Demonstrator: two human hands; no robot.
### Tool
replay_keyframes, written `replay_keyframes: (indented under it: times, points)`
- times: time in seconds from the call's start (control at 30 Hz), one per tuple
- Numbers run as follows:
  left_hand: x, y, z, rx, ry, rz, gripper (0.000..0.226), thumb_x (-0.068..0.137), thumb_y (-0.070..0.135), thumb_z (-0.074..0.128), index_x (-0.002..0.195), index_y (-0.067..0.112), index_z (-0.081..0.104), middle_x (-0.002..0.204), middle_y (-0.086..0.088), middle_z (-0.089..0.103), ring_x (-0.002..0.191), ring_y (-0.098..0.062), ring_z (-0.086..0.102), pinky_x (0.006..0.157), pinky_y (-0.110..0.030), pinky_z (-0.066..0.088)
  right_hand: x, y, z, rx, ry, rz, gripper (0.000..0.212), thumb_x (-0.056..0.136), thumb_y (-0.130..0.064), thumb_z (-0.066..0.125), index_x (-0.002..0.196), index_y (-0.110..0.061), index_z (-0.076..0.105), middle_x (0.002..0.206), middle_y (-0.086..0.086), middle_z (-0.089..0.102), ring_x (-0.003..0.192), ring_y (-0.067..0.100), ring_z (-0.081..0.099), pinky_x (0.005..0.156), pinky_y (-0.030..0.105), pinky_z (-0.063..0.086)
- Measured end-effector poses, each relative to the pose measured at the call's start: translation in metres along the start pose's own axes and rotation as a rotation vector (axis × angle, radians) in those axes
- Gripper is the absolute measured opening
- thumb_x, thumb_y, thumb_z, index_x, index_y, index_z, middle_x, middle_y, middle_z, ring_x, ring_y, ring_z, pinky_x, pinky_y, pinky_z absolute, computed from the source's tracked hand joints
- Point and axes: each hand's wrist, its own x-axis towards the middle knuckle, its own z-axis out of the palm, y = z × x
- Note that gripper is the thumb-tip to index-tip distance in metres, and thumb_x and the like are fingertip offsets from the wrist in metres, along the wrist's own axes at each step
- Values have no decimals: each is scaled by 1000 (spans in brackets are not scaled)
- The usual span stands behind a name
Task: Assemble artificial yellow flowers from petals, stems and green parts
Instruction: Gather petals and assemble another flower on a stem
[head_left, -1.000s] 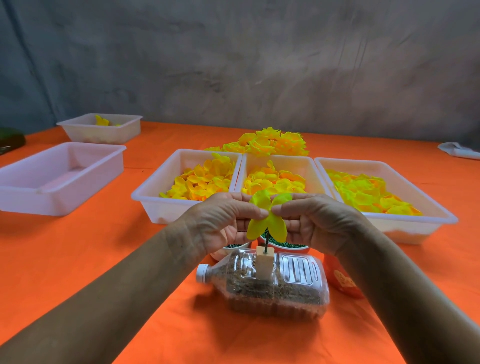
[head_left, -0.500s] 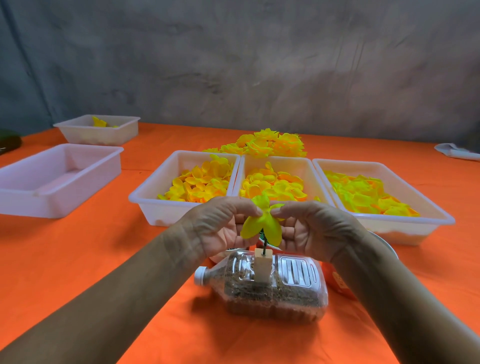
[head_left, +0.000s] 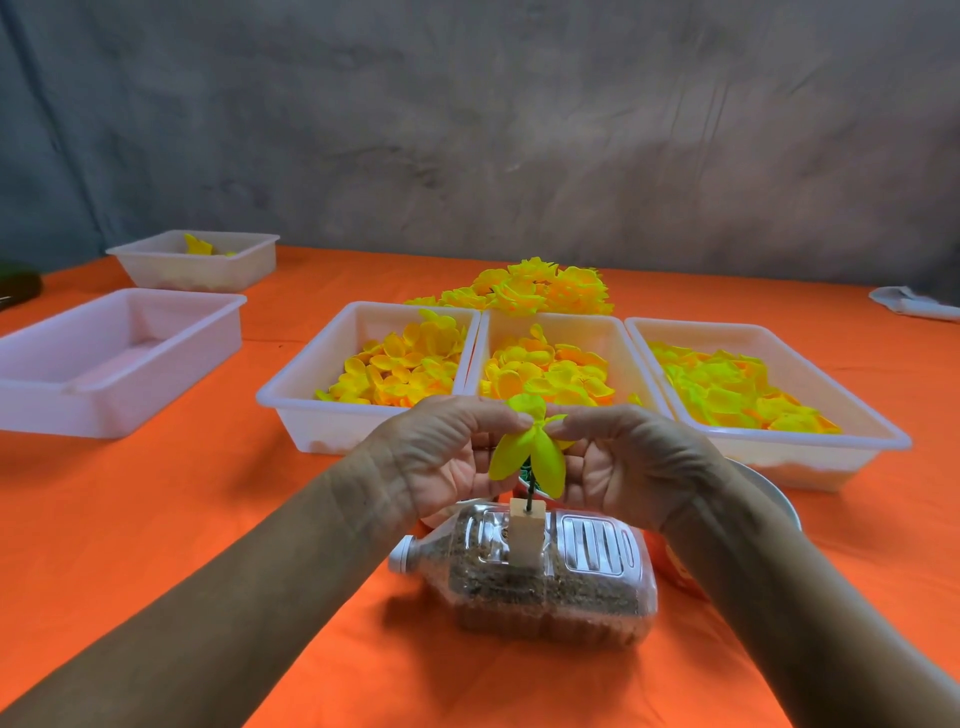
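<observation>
A yellow-green petal piece (head_left: 527, 447) sits atop a dark stem (head_left: 530, 496), which stands upright in a pale block (head_left: 525, 535) set into a sand-filled bottle (head_left: 545, 577) lying on its side on the orange table (head_left: 182, 519). My left hand (head_left: 441, 457) and right hand (head_left: 623, 462) each pinch the piece at its centre, thumb and forefinger closed on it. Beyond stand three white trays of yellow petals (head_left: 405, 364), (head_left: 545, 371), (head_left: 727, 389), with finished flowers (head_left: 540, 291) behind them. Two further trays (head_left: 104, 364), (head_left: 197, 260) lie to the left.
</observation>
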Motion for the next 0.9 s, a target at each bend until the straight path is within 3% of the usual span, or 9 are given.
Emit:
replay_keyframes:
  times: [0.2, 0.33, 0.6, 0.77, 0.9]
  points:
    - [-1, 1, 4, 3, 24, 50, 14, 73, 10, 71, 84, 17, 77, 80, -4, 74, 71, -16, 71, 60, -27, 56, 0, 2, 1, -9, 12, -4, 30, 81, 2, 52, 109, -5, 60, 87, 14, 67, 75, 25, 62, 69, 33, 50]
    - [-8, 8, 21, -62, 158, 74, 56, 51, 6, 71, 105, 3, 60, 71, -10, 70, 57, -17, 67, 49, -26, 55, -3, 4, 1, -53, 0, -32, 48, 58, -9, 67, 105, -7, 61, 85, 14, 70, 71, 24, 66, 67, 34, 52]
    - [-16, 12, 31, -103, 196, 76, 50, 50, 1, 68, 100, 3, 61, 75, -10, 71, 61, -19, 68, 55, -29, 57, -4, 3, -2, -72, 5, -89, 43, 52, -1, 69, 94, -7, 65, 82, 10, 72, 66, 20, 69, 59, 25, 55]
    - [-17, 13, 33, -82, 244, 77, 61, 50, 1, 70, 110, 1, 58, 76, -10, 71, 62, -19, 67, 57, -30, 56, -1, 5, 0, -66, 22, -69, 55, 48, -3, 69, 102, -7, 61, 79, 10, 71, 61, 19, 67, 55, 24, 54]
    - [-18, 12, 33, -47, 274, 121, 43, 67, -9, 68, 108, 4, 58, 79, -8, 70, 62, -16, 67, 52, -27, 55, -2, 3, 0, -81, 20, -78, 47, 47, -4, 68, 94, -9, 64, 80, 9, 71, 61, 19, 67, 59, 26, 54]
